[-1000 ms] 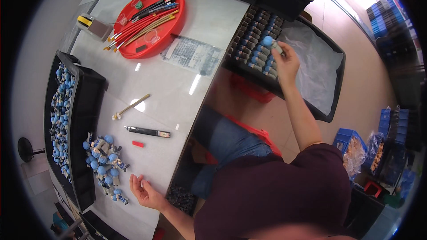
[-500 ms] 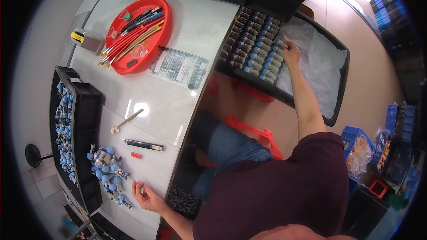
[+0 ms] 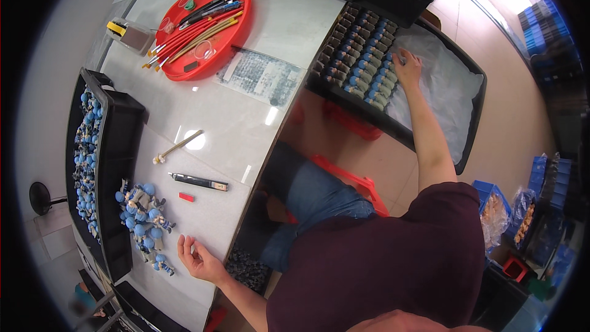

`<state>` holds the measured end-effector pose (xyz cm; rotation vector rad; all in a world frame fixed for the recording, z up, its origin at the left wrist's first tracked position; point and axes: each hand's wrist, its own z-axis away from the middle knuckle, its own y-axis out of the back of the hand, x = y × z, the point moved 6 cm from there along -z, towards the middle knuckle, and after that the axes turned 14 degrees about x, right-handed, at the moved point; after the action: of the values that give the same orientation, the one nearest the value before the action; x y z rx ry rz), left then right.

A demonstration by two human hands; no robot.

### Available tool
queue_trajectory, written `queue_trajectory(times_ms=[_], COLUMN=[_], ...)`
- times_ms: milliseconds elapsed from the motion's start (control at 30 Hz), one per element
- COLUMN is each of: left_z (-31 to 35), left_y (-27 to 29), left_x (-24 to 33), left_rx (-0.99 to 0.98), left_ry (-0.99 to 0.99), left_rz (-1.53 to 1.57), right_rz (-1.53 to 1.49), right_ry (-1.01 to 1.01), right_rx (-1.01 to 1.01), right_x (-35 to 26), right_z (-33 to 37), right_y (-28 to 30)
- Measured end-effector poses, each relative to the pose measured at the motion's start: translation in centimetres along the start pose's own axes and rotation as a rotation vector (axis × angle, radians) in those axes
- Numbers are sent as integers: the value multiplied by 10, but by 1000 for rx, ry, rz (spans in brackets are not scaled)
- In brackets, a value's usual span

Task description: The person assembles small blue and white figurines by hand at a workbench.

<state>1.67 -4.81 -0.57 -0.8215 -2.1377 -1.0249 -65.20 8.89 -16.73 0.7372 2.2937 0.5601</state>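
My left hand (image 3: 201, 262) rests on the white table with its fingers loosely curled and apart, holding nothing. Close by lies a loose pile of small blue-headed figurines (image 3: 141, 212). Out to the right, my right hand (image 3: 408, 69) hovers at the edge of rows of similar figurines (image 3: 364, 64) laid in a black tray (image 3: 402, 135). Its thumb and fingers are parted, and I see nothing between them. White plastic sheeting (image 3: 439, 95) covers the rest of that tray.
On the table are a black pen-like tool (image 3: 200, 181), a small red block (image 3: 186, 197), a stick with a lumpy pale tip (image 3: 178, 146) and a red tray (image 3: 244, 21) of brushes. A black bin (image 3: 120, 166) full of figurines stands left. A red stool (image 3: 359, 183) is below.
My right hand has drawn slightly away from the end of the figurine row, and its fingers have parted. My left hand stays by the pile. The whole view has shifted a little.
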Motion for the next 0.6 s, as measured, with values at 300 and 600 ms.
queue_trajectory(times_ms=[300,600], left_z=[3,1], left_y=[5,2], left_x=[-1,3], left_rx=[12,27], left_ry=[-16,-54], left_rz=[11,-60], right_rz=[93,186], right_ry=[-37,89], right_rx=[-299,-226], right_x=[-18,-23], right_z=[8,6], right_y=[-31,-39])
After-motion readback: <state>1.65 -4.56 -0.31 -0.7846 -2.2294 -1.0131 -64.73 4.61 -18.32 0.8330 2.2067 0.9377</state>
